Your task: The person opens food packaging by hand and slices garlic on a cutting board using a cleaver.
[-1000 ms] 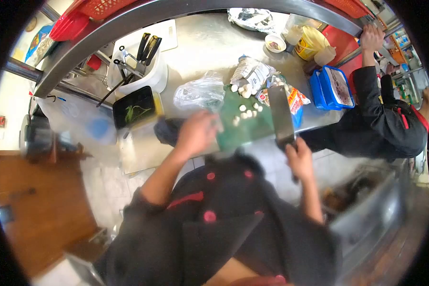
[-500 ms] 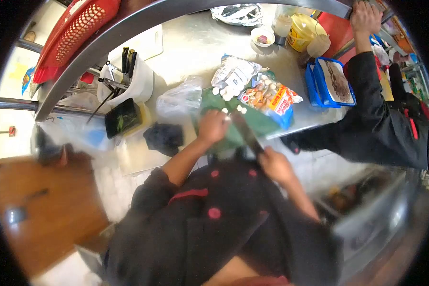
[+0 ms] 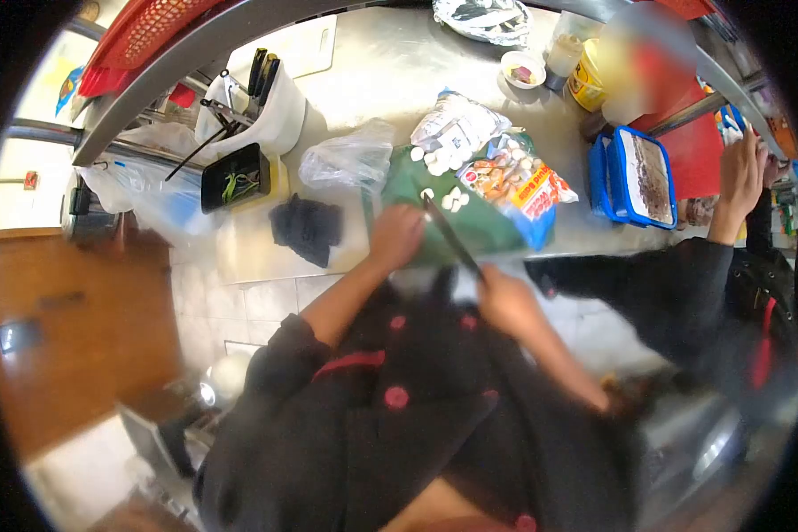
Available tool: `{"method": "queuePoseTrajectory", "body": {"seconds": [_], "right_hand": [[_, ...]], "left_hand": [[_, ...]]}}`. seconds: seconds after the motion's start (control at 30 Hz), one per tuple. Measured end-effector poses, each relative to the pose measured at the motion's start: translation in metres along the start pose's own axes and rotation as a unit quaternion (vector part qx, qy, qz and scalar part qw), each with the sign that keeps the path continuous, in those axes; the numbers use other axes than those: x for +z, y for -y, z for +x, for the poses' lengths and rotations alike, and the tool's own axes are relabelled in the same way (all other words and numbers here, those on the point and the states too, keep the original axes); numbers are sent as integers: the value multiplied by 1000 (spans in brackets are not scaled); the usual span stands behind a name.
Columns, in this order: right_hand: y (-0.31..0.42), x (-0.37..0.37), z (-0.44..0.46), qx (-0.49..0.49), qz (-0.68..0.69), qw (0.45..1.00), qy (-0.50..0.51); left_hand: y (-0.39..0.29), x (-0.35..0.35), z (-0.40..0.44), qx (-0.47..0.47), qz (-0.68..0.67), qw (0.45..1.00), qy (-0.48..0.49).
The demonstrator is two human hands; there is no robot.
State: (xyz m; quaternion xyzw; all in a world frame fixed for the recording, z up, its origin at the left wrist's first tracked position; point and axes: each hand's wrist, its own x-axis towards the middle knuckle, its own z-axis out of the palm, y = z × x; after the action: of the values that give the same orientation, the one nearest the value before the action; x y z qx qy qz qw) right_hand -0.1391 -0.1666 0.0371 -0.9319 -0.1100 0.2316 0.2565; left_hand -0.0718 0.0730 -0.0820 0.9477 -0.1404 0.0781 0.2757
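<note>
My right hand [image 3: 504, 300] is wrapped round the handle of a dark-bladed knife [image 3: 452, 237], its tip over a green cutting board [image 3: 496, 232]. Near the tip, my left hand [image 3: 399, 233] rests closed at the board's left part; whatever its fingers hold is too small to make out. Small white pieces [image 3: 454, 199] lie just beyond the blade. Farther back, more white pieces [image 3: 441, 160] spill beside a white printed bag [image 3: 458, 126]. A colourful printed bag [image 3: 519, 182] overlaps the board's right side.
A clear plastic bag [image 3: 349, 158] and dark cloth [image 3: 307, 229] lie left of the board. Behind them stand a white utensil bin [image 3: 279, 115] and black tray [image 3: 236, 177]. At right are blue tubs [image 3: 631, 177] and a co-worker's raised hand [image 3: 741, 177].
The knife has swung from upright to a leftward slant over the board, beside my left hand, which moved in closer. The co-worker's hand appears lower at right; the view has shifted.
</note>
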Motion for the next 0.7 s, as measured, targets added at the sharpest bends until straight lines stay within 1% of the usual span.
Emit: {"method": "queuePoseTrajectory", "body": {"seconds": [0.03,0.1,0.2,0.23,0.33,0.37,0.43,0.47,0.5,0.57,0.6,0.63,0.7], "right_hand": [[4,-2,0,16,-12,1000,15],[9,-1,3,23,-22,999,23],[28,-14,3,39,-27,998,49],[35,-18,2,47,-24,996,66],[32,-6,9,27,-15,998,49],[26,8,15,28,-19,998,46],[8,47,31,47,8,999,-4],[11,54,36,61,27,997,-36],[7,51,40,61,23,997,-50],[20,39,34,90,58,994,-26],[29,29,26,100,100,989,-38],[25,32,22,106,103,987,-57],[6,43,2,115,110,979,-124]], "left_hand": [[4,5,-3,1,-4,1000,-4],[11,14,-2,36,-12,998,-56],[14,15,-3,53,-14,995,-81],[15,15,-5,55,-17,995,-85],[19,15,-3,60,-34,994,-81],[21,14,-4,70,-37,994,-77],[23,14,-8,86,-43,993,-75],[23,15,-7,91,-44,993,-67],[24,15,-3,99,-42,992,-63],[21,8,-6,106,-47,992,-51],[21,6,-3,88,-38,995,-36],[19,4,1,72,-29,997,-23],[13,6,4,89,-14,994,-61]]}}
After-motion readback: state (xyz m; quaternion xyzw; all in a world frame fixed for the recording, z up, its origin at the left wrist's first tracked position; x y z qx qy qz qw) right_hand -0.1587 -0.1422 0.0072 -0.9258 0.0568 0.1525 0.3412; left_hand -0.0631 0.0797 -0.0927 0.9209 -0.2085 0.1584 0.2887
